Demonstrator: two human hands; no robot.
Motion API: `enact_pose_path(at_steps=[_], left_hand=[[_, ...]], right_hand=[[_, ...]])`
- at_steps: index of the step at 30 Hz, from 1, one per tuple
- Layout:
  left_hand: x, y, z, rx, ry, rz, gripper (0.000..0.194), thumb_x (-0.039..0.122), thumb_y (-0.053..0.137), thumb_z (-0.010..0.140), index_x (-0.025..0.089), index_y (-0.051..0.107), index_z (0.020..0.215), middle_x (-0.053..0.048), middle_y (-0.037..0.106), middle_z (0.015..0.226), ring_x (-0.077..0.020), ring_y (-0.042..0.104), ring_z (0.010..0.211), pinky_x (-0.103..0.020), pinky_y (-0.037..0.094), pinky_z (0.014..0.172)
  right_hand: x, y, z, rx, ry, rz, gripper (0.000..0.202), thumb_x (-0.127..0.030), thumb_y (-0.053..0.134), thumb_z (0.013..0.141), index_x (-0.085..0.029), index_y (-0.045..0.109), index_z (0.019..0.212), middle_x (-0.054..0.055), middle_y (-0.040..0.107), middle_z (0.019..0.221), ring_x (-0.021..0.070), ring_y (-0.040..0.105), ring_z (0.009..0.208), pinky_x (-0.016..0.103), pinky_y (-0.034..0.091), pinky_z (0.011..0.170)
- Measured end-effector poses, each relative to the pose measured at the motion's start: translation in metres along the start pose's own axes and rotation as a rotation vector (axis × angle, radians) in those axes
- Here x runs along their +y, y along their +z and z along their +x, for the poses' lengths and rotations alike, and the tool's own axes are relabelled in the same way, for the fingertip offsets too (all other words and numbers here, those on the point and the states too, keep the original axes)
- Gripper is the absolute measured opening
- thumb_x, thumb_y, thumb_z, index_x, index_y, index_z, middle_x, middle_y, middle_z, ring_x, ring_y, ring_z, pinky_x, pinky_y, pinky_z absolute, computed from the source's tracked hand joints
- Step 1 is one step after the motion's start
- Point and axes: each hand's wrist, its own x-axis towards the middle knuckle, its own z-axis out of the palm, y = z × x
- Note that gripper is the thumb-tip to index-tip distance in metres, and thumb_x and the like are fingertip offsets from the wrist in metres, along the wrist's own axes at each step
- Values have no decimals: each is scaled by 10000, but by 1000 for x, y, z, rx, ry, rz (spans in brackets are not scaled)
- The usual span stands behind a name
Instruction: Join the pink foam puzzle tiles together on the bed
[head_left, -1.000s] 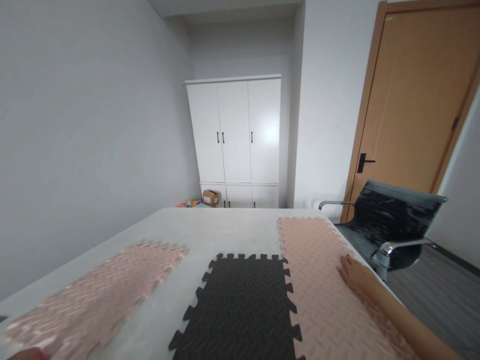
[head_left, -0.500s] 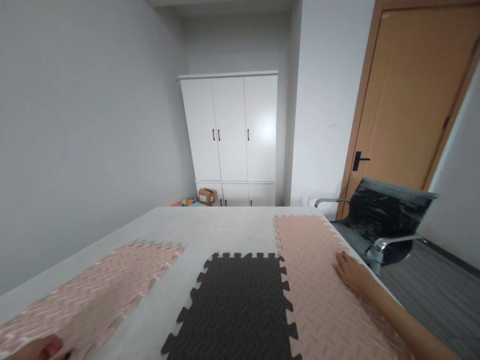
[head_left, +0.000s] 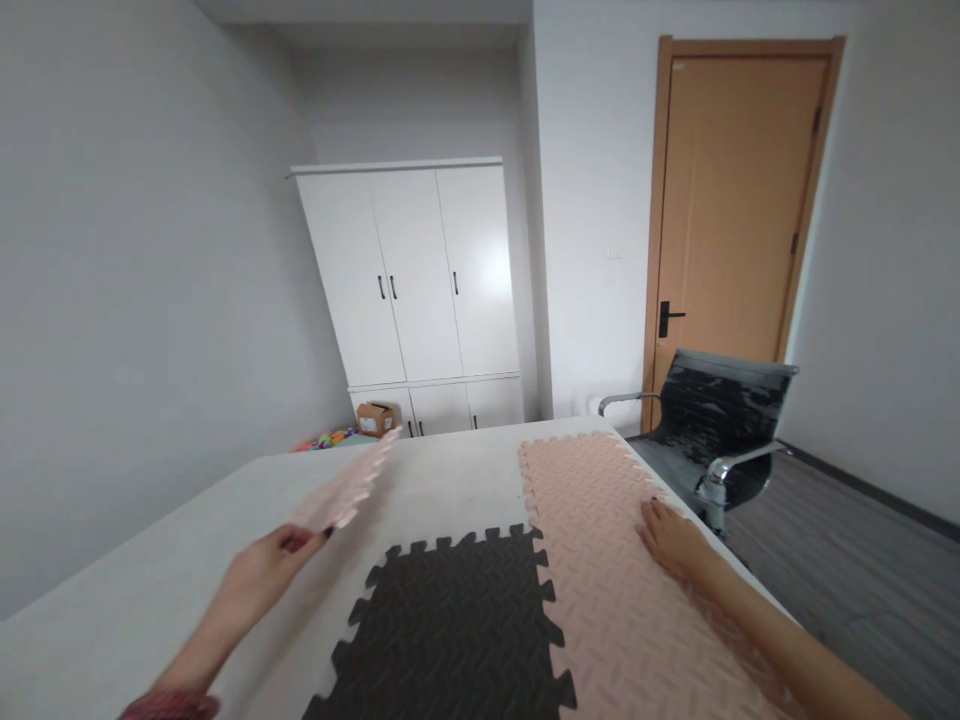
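My left hand (head_left: 264, 575) grips the near edge of a loose pink foam puzzle mat (head_left: 351, 487) and holds it lifted above the grey table (head_left: 135, 620), blurred and tilted edge-on. A black foam mat (head_left: 457, 630) lies flat in the middle of the table, its toothed right edge locked into a long pink foam mat (head_left: 600, 560). My right hand (head_left: 673, 539) rests flat, palm down, on the right side of that long pink mat.
A black office chair (head_left: 712, 430) stands just past the table's right edge, in front of a closed wooden door (head_left: 731, 210). A white cupboard (head_left: 412, 280) is at the back wall, with a small cardboard box (head_left: 375, 416) and toys on the floor beside it.
The loose pink mat lay flat on the table's left side. My left hand has taken hold of it and raised it off the table toward the middle. The view has swung a little.
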Motion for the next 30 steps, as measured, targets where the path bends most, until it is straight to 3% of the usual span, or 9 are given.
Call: enact_pose_path(at_steps=[3, 6, 9, 11, 15, 25, 30], left_hand=[[72, 52, 8, -81, 150, 29, 345, 518, 422, 781, 217, 589, 766, -12, 689, 755, -172, 617, 738, -252, 399, 640], [139, 109, -3, -109, 219, 109, 346, 482, 437, 799, 177, 599, 807, -70, 681, 819, -206, 621, 779, -312, 422, 676], [186, 155, -18, -144, 258, 173, 355, 466, 469, 827, 144, 600, 899, -75, 666, 908, -185, 614, 838, -364, 461, 768], [205, 174, -24, -159, 276, 193, 360, 468, 475, 840, 144, 592, 944, -64, 656, 949, -171, 608, 865, -379, 473, 803], [218, 186, -23, -156, 294, 206, 357, 452, 475, 847, 133, 578, 969, -75, 644, 977, -177, 603, 888, -384, 480, 808], [193, 179, -29, -125, 372, 157, 271, 386, 450, 819, 148, 551, 900, -69, 642, 893, -186, 600, 807, -327, 423, 714], [190, 169, -16, -58, 298, 68, 262, 445, 389, 827, 214, 507, 794, -34, 641, 812, -187, 592, 726, -296, 334, 598]], right_hand=[[-3, -3, -1, -7, 21, 7, 591, -401, 250, 906, -23, 412, 1330, 248, 428, 1365, 320, 386, 1274, 463, 361, 987], [-5, -6, -1, -12, 29, 11, 590, -400, 255, 904, -23, 410, 1331, 251, 424, 1367, 316, 400, 1263, 457, 362, 987], [-6, -8, 0, -19, 31, 8, 588, -400, 259, 905, -26, 408, 1332, 247, 419, 1373, 313, 389, 1272, 458, 363, 985], [-6, -9, 0, -26, 41, 2, 589, -404, 260, 905, -32, 400, 1339, 243, 413, 1380, 318, 377, 1280, 464, 376, 970], [-6, -10, 0, -38, 51, -5, 584, -405, 268, 904, -51, 387, 1352, 229, 400, 1396, 315, 372, 1283, 464, 385, 964], [-7, -8, 1, -45, 36, 15, 600, -390, 242, 906, -13, 371, 1355, 255, 387, 1395, 323, 332, 1311, 483, 352, 993], [-8, -10, 1, -43, 43, 23, 597, -387, 251, 901, -15, 380, 1350, 261, 389, 1391, 333, 343, 1303, 502, 373, 969]])
